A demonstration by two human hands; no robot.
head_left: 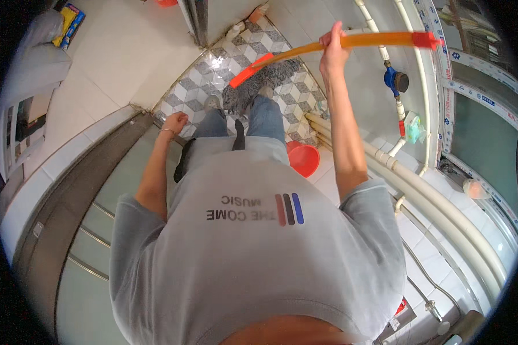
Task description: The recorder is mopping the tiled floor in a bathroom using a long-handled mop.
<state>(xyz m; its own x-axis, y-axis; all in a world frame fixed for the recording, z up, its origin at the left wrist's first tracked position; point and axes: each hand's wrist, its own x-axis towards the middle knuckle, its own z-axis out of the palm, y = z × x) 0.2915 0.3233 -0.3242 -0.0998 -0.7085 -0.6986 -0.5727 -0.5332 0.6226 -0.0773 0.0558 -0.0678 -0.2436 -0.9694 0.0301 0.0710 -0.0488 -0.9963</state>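
A flat mop [305, 52] with an orange handle is in my right hand [334, 50], whose fingers wrap round the handle about midway. The handle's red end points right. Its red crossbar [242, 77] lies low at the other end, and a grey shaggy mop head [267, 79] rests on the patterned floor just in front of my shoes. Out to my left, my left hand [175, 122] hangs by itself with curled fingers, and nothing shows in it. The mop head partly covers the floor tiles.
A red basin [303, 159] stands on the floor right of my legs. Cream pipes [380, 155] and a blue water meter [395, 80] line the right wall. Small bottles [235, 30] stand in the far corner. A dark door frame [86, 190] runs along the left.
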